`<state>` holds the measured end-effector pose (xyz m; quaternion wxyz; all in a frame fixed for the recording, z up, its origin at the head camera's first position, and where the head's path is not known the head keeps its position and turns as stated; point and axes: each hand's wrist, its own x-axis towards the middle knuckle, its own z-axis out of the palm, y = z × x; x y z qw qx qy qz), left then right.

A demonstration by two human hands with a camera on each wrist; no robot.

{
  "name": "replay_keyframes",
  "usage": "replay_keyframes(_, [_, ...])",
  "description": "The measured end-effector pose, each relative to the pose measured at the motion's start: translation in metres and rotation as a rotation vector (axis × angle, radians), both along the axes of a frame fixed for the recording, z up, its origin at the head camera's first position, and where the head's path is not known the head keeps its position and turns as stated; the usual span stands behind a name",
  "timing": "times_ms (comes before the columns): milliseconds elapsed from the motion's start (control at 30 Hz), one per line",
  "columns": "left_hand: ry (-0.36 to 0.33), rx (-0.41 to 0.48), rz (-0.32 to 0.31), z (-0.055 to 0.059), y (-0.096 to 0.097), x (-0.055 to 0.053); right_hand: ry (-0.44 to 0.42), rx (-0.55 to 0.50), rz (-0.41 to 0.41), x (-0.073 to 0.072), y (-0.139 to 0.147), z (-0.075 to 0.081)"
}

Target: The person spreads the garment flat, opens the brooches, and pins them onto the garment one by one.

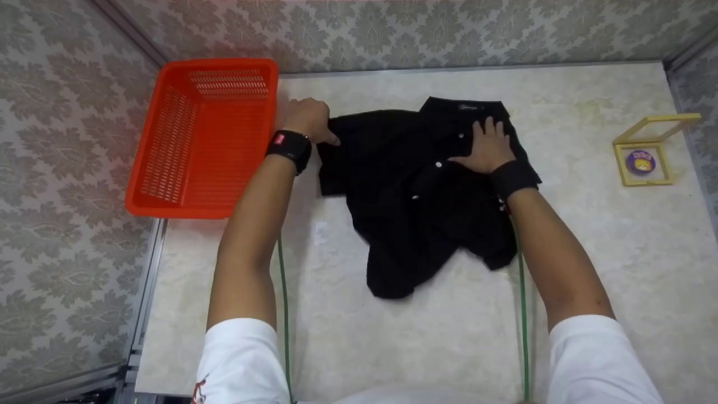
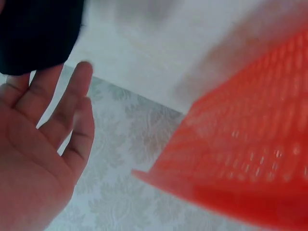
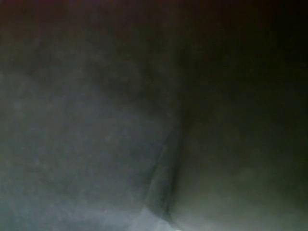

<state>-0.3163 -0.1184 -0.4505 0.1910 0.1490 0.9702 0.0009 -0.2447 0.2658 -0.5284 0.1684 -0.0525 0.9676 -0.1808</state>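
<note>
A black short-sleeved shirt with white buttons lies crumpled on the table, its collar toward the back wall. At its left sleeve my left hand pinches the cloth's edge; in the left wrist view that hand has fingers passing behind the dark cloth, and its thumb is mostly hidden. My right hand rests flat on the shirt below the collar, fingers spread. The right wrist view is dark and blurred, filled by close cloth with a fold.
A red plastic basket stands at the left, close beside my left wrist. On the right, a small yellow frame stands with its lid up, a round purple badge inside. Green cords run from both wrists toward me. Patterned walls border the table.
</note>
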Motion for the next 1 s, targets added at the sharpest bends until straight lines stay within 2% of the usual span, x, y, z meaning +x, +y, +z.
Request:
replay_keyframes(67, [-0.013, -0.03, 0.018, 0.004, -0.004, 0.0, 0.003, 0.0, 0.0, 0.0, 0.0, 0.001])
replay_keyframes(200, [0.002, -0.08, 0.003, 0.007, -0.012, -0.001, 0.0, 0.008, -0.003, 0.001, -0.001, 0.004])
replay_keyframes(433, [0.04, -0.051, 0.038, 0.017, -0.017, 0.0, 0.003, 0.01, 0.001, 0.003, -0.002, 0.006])
replay_keyframes(567, [0.05, -0.121, 0.079, 0.016, -0.014, 0.002, -0.002, 0.009, -0.002, 0.003, -0.001, 0.005])
replay_keyframes(700, [0.056, -0.196, 0.103, 0.011, -0.009, 0.004, -0.004, 0.01, 0.003, 0.002, -0.001, 0.003])
replay_keyframes(800, [0.075, -0.211, 0.079, 0.007, -0.002, 0.006, -0.004, 0.006, 0.004, 0.0, -0.001, 0.001])
replay_keyframes(867, [0.092, -0.182, 0.047, 0.004, 0.007, 0.007, -0.004, 0.0, 0.006, -0.001, -0.002, 0.0])
replay_keyframes(1000, [0.144, -0.117, -0.085, -0.007, 0.041, 0.014, 0.002, -0.004, 0.021, -0.005, -0.001, -0.001])
